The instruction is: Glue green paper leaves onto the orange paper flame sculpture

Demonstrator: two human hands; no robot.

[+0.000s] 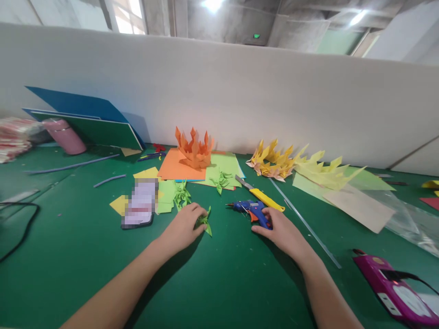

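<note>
My left hand (187, 225) is closed on a small green folded-paper piece (207, 224), whose pointed tips stick out past the fingers. The fingers of my right hand (279, 228) curl over the handle of a blue glue gun (252, 209) lying on the table, its nozzle toward the left and its trigger orange. Just behind it lies a yellow utility knife (264, 196), blade extended. Two more green folded-paper pieces, one near my left hand (181, 194) and another on the paper sheets (221, 180), lie farther back.
An orange paper crown (195, 151) stands on coloured sheets. Yellow (272, 160) and pale-yellow (329, 169) paper crowns sit right of it. A phone (140, 203) lies left; a clear glue stick (305, 224) and magenta device (394, 288) lie right. A white partition (219, 91) closes the back.
</note>
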